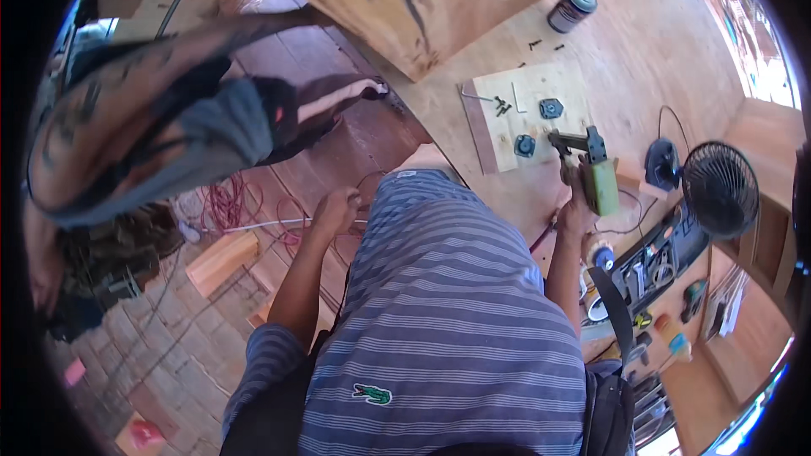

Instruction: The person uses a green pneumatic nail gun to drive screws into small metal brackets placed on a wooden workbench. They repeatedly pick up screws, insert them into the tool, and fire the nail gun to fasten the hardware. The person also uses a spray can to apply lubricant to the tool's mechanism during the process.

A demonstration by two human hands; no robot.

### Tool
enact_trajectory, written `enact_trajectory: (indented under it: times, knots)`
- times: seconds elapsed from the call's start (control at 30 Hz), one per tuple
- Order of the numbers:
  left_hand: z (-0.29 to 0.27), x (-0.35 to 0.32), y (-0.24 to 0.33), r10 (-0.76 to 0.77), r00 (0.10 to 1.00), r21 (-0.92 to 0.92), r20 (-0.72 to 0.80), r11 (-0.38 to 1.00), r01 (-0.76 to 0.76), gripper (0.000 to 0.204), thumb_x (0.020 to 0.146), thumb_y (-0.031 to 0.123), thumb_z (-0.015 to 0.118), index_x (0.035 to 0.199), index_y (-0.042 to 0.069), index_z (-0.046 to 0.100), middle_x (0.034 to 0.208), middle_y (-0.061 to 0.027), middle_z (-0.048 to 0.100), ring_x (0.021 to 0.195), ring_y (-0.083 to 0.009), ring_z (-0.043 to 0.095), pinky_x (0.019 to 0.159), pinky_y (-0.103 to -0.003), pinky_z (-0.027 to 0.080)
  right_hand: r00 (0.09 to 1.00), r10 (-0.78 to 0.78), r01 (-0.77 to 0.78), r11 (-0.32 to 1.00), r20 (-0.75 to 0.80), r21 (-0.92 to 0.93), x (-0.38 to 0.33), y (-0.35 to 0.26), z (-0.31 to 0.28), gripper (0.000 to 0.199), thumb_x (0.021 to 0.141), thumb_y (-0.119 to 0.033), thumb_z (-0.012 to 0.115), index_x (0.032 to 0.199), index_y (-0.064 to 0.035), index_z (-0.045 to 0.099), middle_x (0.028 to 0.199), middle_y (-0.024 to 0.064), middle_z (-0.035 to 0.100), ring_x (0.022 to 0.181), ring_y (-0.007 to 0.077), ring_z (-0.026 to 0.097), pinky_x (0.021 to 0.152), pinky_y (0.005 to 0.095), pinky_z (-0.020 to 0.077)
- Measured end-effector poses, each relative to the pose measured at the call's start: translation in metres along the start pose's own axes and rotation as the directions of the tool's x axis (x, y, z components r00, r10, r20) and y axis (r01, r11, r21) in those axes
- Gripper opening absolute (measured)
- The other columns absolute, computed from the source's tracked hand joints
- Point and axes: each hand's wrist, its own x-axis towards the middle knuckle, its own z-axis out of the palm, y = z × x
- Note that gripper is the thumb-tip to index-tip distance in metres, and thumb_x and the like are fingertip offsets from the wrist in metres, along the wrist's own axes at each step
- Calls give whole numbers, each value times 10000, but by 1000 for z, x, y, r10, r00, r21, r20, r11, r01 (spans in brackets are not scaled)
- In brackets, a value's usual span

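Observation:
My right hand (576,213) grips a green and black staple gun (601,184) over the right part of the plywood table (667,59). The gun's black nose points left, close to a square wooden board (528,93). Two small dark fittings (551,109) lie on that board, along with a hex key (519,100) and a cluster of dark screws (503,106). Off the table's near-left edge, my left hand (337,209) hangs with curled fingers; nothing shows in it.
A large wooden panel (473,0) stands on the table at the top. Behind the board is a spray can (573,8). A black fan (721,188) and a tool tray (650,262) sit at right. Another person's tattooed arm (110,110) reaches in from the left. Red hose (228,203) lies coiled below.

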Motion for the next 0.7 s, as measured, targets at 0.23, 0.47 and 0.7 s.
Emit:
enact_trajectory:
  times: [0.23, 0.47, 0.7]
  knots:
    - [-50, 45, 108, 424, 906, 72, 14, 903, -423, 299, 866, 166, 673, 1102, -16, 692, 972, -209, 706, 906, -345, 691, 811, -402, 529, 999, -38, 38, 998, 5, -50, 3, 17, -8, 320, 825, -2, 790, 1126, 35, 689, 1029, 97, 725, 923, 167, 693, 854, 313, 553]
    - [-27, 106, 169, 688, 724, 47, 47, 723, -690, 236, 816, 112, 705, 1028, 9, 705, 894, -177, 671, 849, -357, 665, 754, -414, 523, 998, -38, 35, 997, -42, -71, 2, 13, -4, 327, 795, -89, 842, 1083, 4, 718, 988, 77, 736, 890, 155, 688, 823, 295, 535]
    - [-11, 159, 219, 772, 635, 61, 16, 633, -771, 201, 823, 96, 714, 1007, 16, 732, 861, -154, 672, 772, -311, 670, 708, -375, 526, 991, -125, 113, 972, -48, -206, 2, -5, 2, 329, 778, -145, 859, 1037, 1, 719, 917, 95, 728, 819, 178, 683, 756, 308, 526]
